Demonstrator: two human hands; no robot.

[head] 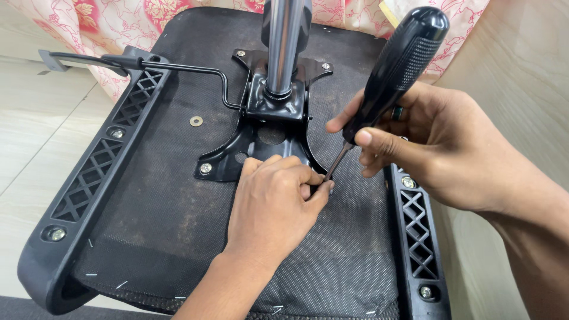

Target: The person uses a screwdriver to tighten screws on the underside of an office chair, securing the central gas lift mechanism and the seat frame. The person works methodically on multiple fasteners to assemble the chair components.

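An office chair seat (160,201) lies upside down in front of the person, its black fabric underside facing up. Along the far left runs a black plastic armrest bracket (89,178) with a lattice of diamond cut-outs and bolts set in it. Just beyond its top end a bent adjustment lever (178,68) reaches across to the black metal mounting plate (261,127) at the middle of the seat, and a loose washer (196,121) lies on the fabric between bracket and plate. From the plate rises the shiny gas-lift column (283,41), pointing up and away.

The left hand (272,207) rests on the fabric at the near right corner of the plate, fingers curled in, thumb and forefinger pinched narrow around the screwdriver's tip; whatever small thing sits at the tip is hidden by the fingers.

The screwdriver (391,74) slants steeply: its thin steel shaft points down and to the left into that pinch, while the thick black ribbed handle climbs up and to the right, toward the floral cloth (112,24) behind. The right hand (438,148) wraps the handle's lower end where it meets the shaft, thumb laid across the front, so most of the handle stands free above the grip and the shaft juts out below it. Under this wrist lies the second lattice bracket (418,237).
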